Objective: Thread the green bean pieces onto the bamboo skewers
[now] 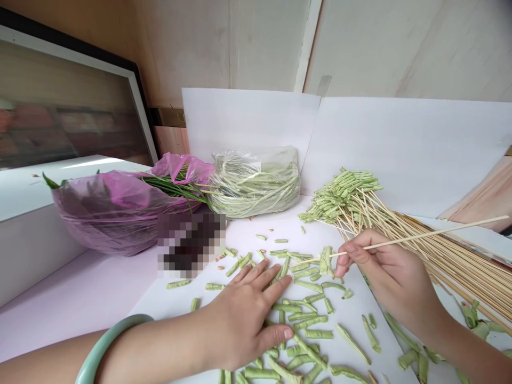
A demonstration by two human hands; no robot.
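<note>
My right hand (384, 266) pinches a thin wooden skewer (436, 229), which slants down to the left. Several short pieces of green bean (326, 260) are threaded on it just ahead of my fingertips. The skewer's tip comes down among loose cut bean pieces (316, 321) scattered over the white surface. My left hand (252, 306) lies palm down with fingers spread, resting over some of those pieces; what is beneath the palm is hidden. A green bangle (110, 346) circles my left wrist.
A pile of bean-loaded skewers (348, 194) lies at the right, sticks toward me. At the back stand a clear bag of long beans (258, 184) and a purple bag (116, 213) with green stalks. White boards (400, 149) line the wall. A dark blurred patch (194, 242) sits left of centre.
</note>
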